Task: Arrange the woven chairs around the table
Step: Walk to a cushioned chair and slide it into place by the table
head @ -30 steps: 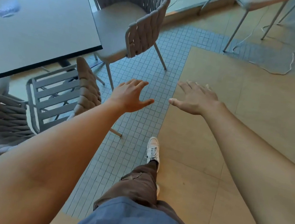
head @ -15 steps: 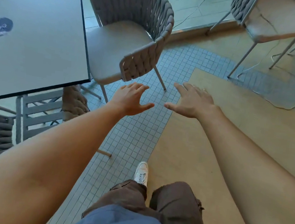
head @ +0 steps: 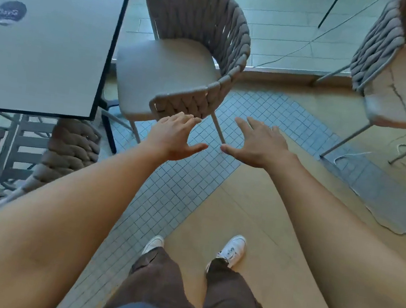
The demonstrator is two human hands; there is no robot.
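A grey woven chair (head: 181,74) stands at the right side of the grey table (head: 45,57), its seat facing the table edge. My left hand (head: 177,136) is open, fingertips just at the chair's near woven armrest. My right hand (head: 259,143) is open too, spread above the tiled floor beside the chair's near leg, holding nothing. A second woven chair (head: 43,157) is tucked partly under the table's near edge at the lower left. A third woven chair (head: 397,83) stands apart at the upper right.
A dark round sticker (head: 9,13) marks the tabletop. A loose white cord (head: 398,224) trails over the floor at the right. A low ledge (head: 283,76) runs behind the chairs. My feet in white shoes (head: 232,249) stand on the tan floor.
I have stepped forward, so the chair by the table and the chair at the right appear closer. Both open hands have reached toward the near chair; my left fingertips now meet its armrest.
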